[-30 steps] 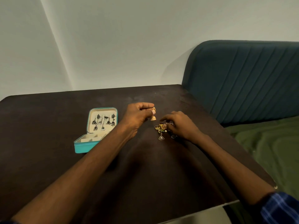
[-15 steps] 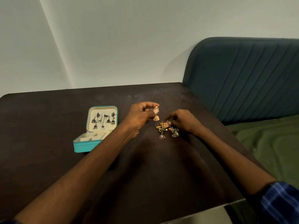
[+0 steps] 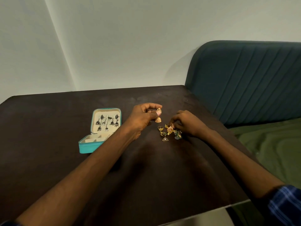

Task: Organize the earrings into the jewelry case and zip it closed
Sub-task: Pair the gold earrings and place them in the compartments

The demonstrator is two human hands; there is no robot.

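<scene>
A teal jewelry case (image 3: 88, 146) lies open on the dark table (image 3: 48, 160), left of my hands. Several dark dangling earrings (image 3: 106, 122) hang on its cream lid. My left hand (image 3: 141, 118) pinches a gold bell-shaped earring (image 3: 158, 117) between thumb and forefinger, held just above the table. To its right lies a small pile of gold and green earrings (image 3: 170, 132). My right hand (image 3: 187, 123) sits at the pile's far right edge, fingertips curled onto a round gold piece; whether it holds that piece I cannot tell for sure.
A teal padded headboard (image 3: 244, 82) and a green bedsheet (image 3: 268, 144) border the table's right side. A pale wall stands behind. The table's front right corner (image 3: 241, 202) is near my right sleeve.
My right hand shifted back to the far side of the pile, uncovering more earrings. My left hand stayed in place, holding the gold bell earring.
</scene>
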